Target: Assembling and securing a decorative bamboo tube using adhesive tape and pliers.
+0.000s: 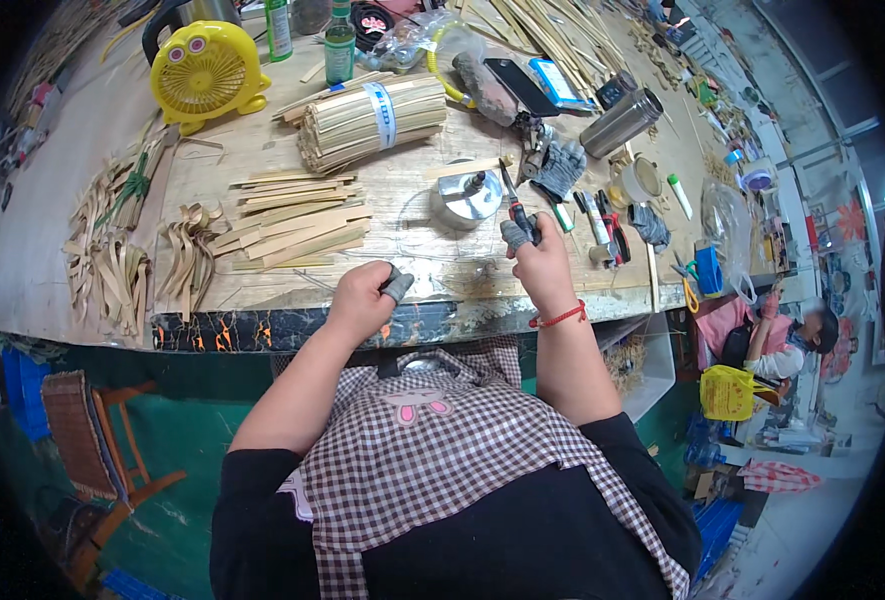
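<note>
At bench edge: hands — right hand [540, 262] grips pliers [515, 208], tip unclear.

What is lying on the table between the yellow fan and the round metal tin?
In the head view, a taped bundle of bamboo strips lies between the yellow fan and the round metal tin.
</note>
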{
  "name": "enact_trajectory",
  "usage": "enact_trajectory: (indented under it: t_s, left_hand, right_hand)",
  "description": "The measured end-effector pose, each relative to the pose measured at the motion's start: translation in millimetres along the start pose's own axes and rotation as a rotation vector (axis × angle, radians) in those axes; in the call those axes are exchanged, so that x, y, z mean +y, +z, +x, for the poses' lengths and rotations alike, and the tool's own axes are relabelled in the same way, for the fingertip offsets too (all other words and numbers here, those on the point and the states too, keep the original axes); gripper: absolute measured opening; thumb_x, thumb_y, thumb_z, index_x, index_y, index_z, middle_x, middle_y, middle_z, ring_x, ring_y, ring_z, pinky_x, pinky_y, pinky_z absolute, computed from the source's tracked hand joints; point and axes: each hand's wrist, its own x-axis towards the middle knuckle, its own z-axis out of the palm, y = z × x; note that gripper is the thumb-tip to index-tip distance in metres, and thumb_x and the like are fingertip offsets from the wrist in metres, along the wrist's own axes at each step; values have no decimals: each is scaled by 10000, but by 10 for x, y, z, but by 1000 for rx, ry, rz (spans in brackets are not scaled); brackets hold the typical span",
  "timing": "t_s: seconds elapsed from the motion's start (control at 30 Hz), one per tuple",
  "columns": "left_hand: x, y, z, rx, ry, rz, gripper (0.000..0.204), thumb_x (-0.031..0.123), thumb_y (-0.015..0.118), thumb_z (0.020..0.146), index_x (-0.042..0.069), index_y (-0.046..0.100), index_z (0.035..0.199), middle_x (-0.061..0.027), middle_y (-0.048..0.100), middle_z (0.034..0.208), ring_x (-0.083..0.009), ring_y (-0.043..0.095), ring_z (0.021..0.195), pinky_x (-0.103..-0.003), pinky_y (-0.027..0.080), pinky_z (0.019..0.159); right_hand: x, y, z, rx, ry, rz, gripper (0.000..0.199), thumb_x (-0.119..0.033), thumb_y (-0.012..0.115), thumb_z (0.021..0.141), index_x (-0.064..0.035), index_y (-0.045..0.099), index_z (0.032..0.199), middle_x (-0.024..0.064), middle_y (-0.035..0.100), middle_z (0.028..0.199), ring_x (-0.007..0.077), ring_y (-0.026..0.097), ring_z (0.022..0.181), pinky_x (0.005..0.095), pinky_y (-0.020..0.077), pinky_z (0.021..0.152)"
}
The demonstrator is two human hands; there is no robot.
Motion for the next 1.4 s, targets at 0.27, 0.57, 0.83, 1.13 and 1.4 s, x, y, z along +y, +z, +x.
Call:
enact_trajectory:
  t_s: [0.27, 0.57, 0.83, 1.13, 1.4]
  left_hand:
    - [60, -10, 4, -19, -24, 9, 277, 157, 720, 841, -10, 543, 709, -125, 519, 648, -246, 495, 572, -358, 410, 547]
    - [84, -20, 18, -29, -18, 25, 238, 167, 697, 832, 7, 562, 719, -160, 556, 680, -358, 545, 615, -422, 427, 567]
    - [76, -8, 12, -18, -16, 14, 244, 165, 701, 833, 6, 559, 715, -159, 549, 670, -356, 540, 608, -425, 427, 565]
    - [65, -7, 6, -17, -19, -4, 261, 165, 706, 826, 3, 542, 706, -159, 535, 655, -349, 522, 592, -414, 416, 554]
    - [89, -22, 12, -22, -10, 13, 256, 163, 700, 831, 1, 542, 712, -159, 532, 667, -343, 519, 595, -412, 415, 558]
  right_hand:
    - [-120, -279, -20, 85, 81, 110, 165, -132, 609, 909, -59, 540, 1041, 39, 594, 825, 66, 498, 628, 209, 349, 452]
    - [-4, -87, 6, 43, -9, -60, 182, -157, 632, 909, -62, 512, 1007, 27, 569, 736, 62, 456, 535, 224, 325, 427]
    - [-5, -112, 24, 27, 10, 0, 185, -159, 641, 907, -60, 521, 1008, 27, 552, 722, 59, 419, 505, 222, 309, 417]
    - [-38, -381, -3, 145, 37, 17, 158, -168, 635, 911, -69, 554, 1002, 10, 574, 808, 61, 501, 645, 206, 354, 455]
    - [16, -47, 10, 41, -43, -72, 169, -153, 642, 903, -61, 514, 962, 24, 546, 692, 67, 433, 493, 230, 323, 427]
